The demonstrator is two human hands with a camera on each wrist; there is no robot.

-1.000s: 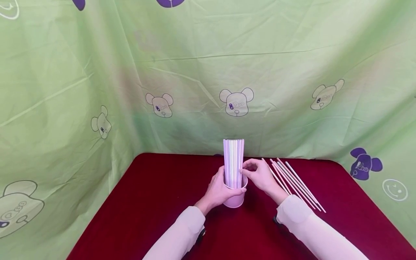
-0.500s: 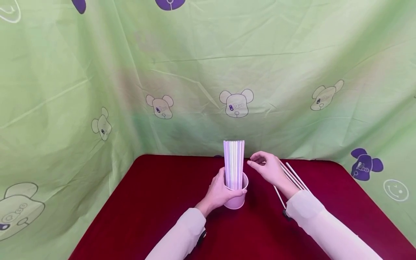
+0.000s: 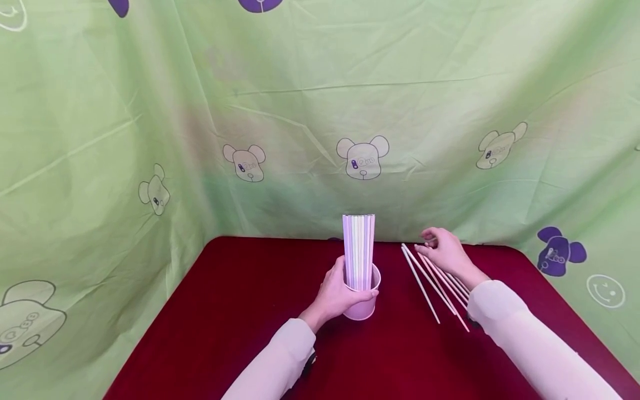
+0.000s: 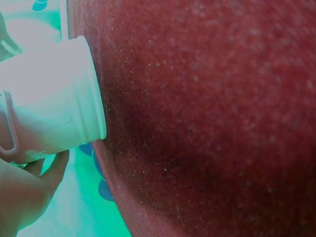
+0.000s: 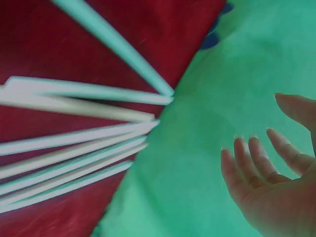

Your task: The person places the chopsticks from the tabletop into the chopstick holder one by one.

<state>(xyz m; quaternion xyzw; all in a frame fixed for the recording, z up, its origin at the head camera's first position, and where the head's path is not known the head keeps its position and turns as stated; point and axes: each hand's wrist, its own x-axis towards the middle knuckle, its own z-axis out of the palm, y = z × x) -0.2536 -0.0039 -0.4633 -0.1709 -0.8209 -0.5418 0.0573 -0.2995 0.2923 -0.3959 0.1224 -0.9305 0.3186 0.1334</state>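
Observation:
In the head view my left hand grips a pale pink cup low on its side, thumb across the front near the rim. A tight bunch of pastel drinking straws stands upright in it. The left wrist view shows the cup from the side, with fingers beneath. My right hand hovers over the far ends of several loose straws, fingers bent loosely with nothing between them. In the right wrist view that hand is apart from the straws.
A dark red cloth covers the table. Green fabric printed with bear heads hangs behind and along the sides. The loose straws fan out to the right of the cup, their far ends close to the table's back edge.
My right hand has let go of the straws in the cup and moved right, over the loose straws. Near ends of the leftmost loose straws now show. The left hand stays on the cup.

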